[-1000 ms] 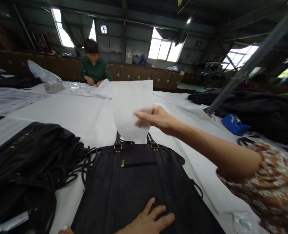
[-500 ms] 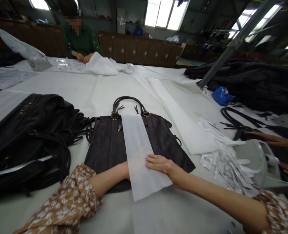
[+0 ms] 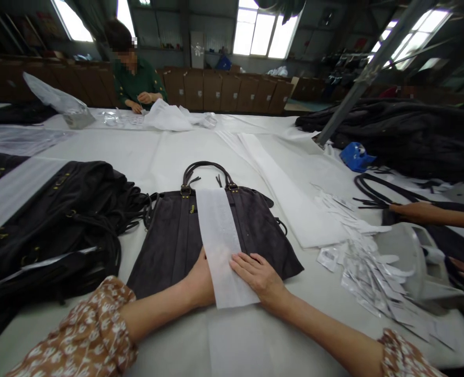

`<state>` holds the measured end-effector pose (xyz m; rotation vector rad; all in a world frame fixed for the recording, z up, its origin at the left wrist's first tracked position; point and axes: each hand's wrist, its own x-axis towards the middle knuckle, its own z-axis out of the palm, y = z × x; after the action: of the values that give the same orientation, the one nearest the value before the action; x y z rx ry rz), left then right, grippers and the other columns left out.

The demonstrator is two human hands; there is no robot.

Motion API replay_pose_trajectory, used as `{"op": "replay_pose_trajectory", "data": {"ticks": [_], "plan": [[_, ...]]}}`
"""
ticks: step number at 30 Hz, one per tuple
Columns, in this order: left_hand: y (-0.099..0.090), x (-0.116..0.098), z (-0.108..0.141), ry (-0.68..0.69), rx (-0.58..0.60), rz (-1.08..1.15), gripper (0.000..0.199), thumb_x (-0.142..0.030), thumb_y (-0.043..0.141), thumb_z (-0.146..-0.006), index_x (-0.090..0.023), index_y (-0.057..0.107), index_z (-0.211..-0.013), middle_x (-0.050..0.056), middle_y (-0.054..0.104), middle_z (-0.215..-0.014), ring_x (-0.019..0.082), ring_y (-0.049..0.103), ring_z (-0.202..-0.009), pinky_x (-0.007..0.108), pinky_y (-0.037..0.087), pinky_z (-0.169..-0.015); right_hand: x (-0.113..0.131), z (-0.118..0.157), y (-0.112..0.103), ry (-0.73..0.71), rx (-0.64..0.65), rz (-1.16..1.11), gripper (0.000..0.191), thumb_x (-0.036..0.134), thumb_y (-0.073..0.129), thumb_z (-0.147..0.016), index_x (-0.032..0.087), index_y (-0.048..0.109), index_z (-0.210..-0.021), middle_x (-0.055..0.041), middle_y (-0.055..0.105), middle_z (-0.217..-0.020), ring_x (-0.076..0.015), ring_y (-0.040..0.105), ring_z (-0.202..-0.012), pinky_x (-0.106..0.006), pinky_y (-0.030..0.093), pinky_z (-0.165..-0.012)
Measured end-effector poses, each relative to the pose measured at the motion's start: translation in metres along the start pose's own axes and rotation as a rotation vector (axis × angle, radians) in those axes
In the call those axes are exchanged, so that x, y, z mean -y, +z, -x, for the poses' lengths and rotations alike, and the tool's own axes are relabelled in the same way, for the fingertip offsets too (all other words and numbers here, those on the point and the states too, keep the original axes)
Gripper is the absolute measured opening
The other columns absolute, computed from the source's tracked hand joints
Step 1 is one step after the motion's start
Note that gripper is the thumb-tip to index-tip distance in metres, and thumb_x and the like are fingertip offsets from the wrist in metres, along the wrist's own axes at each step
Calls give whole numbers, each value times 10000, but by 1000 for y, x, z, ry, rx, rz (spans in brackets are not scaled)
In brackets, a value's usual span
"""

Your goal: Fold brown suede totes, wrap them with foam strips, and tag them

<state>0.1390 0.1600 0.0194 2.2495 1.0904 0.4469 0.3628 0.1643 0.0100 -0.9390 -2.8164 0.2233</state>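
A dark handbag (image 3: 165,235) lies flat on the white table, its two handles (image 3: 207,166) pointing away from me. Down its middle runs a strip of thin white packing sheet (image 3: 218,225), whose near end hangs past the bag's lower edge. My left hand (image 3: 201,280) reaches in under the sheet from the left; the thumb side shows, but its fingers are covered. On top of the sheet's right edge rests my right hand (image 3: 257,277), open, with its fingers stretched out flat.
Dark bags (image 3: 78,220) are piled at left. To the right lie a long white sheet (image 3: 294,204), loose tags (image 3: 369,277), a grey plastic tool (image 3: 408,256) and a blue packet (image 3: 356,157). Another person's hand (image 3: 416,213) touches a bag there. A co-worker (image 3: 137,78) stands across the table.
My left hand has drawn back toward me, so more of it shows beside the sheet. The sheet's near end has shifted slightly up, and my right hand a little left. The co-worker's hands have separated.
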Motion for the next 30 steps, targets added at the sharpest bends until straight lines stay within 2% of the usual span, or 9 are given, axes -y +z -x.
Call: {"op": "replay_pose_trajectory", "data": {"ticks": [5, 8, 12, 16, 19, 22, 25, 27, 30], "plan": [[-9, 8, 54, -77, 19, -398, 568, -377, 554, -828, -260, 435, -1371, 110, 406, -1457, 360, 306, -1349, 680, 195, -1057, 8, -1, -3, 73, 76, -14, 654, 187, 503, -767, 166, 391, -1412, -97, 394, -1462, -265, 340, -1348, -486, 236, -1092], [-4, 14, 63, -119, 61, -490, 589, -268, 502, -855, -265, 341, -1422, 117, 358, -1485, 349, 307, -1355, 656, 230, -1064, 24, -1, -1, 133, 109, -7, 737, 235, 543, -723, 130, 356, -1428, -138, 345, -1482, -322, 287, -1365, -560, 172, -1092], [-6, 10, 64, -99, 21, -386, 558, -152, 483, -812, -265, 438, -1356, 99, 421, -1443, 325, 299, -1362, 641, 199, -1088, 42, 2, 9, 188, 91, 21, 700, 211, 477, -771, 125, 318, -1448, -159, 290, -1500, -357, 241, -1379, -629, 109, -1074], [-20, 6, 73, -132, -268, -78, 385, -149, 422, -804, -208, 583, -1148, 86, 588, -1244, 235, 504, -1204, 493, 343, -1080, 43, 4, 17, 195, 57, 48, 685, 174, 438, -796, 142, 285, -1463, -142, 260, -1513, -353, 243, -1381, -634, 134, -1071], [-26, 0, 71, -133, -455, -72, 387, -180, 367, -854, -190, 558, -1190, 115, 534, -1302, 241, 449, -1262, 454, 368, -1070, 44, 2, 21, 202, 46, 68, 666, 162, 445, -802, 153, 312, -1455, -142, 290, -1499, -361, 286, -1362, -631, 169, -1071], [-23, -10, 54, 7, -163, -271, 558, -365, 464, -881, -266, 342, -1416, 97, 312, -1507, 335, 256, -1383, 596, 215, -1113, 44, 5, 20, 209, 77, 51, 658, 207, 471, -811, 119, 326, -1447, -176, 280, -1491, -390, 280, -1358, -653, 176, -1069], [-13, -10, 37, 65, 149, -384, 700, -417, 485, -881, -301, 140, -1479, 103, 235, -1539, 384, 232, -1383, 655, 238, -1068, 36, 8, 4, 126, 192, -50, 744, 310, 546, -770, 60, 330, -1437, -220, 252, -1489, -408, 247, -1367, -638, 196, -1082], [-5, -1, 30, 54, 201, -442, 737, -423, 489, -884, -292, 82, -1484, 127, 199, -1542, 402, 240, -1375, 666, 278, -1036, 21, -1, -17, 72, 237, -158, 680, 287, 519, -783, 98, 377, -1420, -192, 355, -1459, -340, 347, -1339, -534, 287, -1091], [9, 19, 28, 129, 119, -547, 729, -498, 472, -885, -309, 95, -1480, 141, 227, -1527, 416, 321, -1335, 652, 370, -964, -9, -48, -52, 129, 79, -244, 533, 201, 366, -873, 150, 407, -1403, -133, 505, -1372, -218, 480, -1256, -392, 376, -1060]]}}
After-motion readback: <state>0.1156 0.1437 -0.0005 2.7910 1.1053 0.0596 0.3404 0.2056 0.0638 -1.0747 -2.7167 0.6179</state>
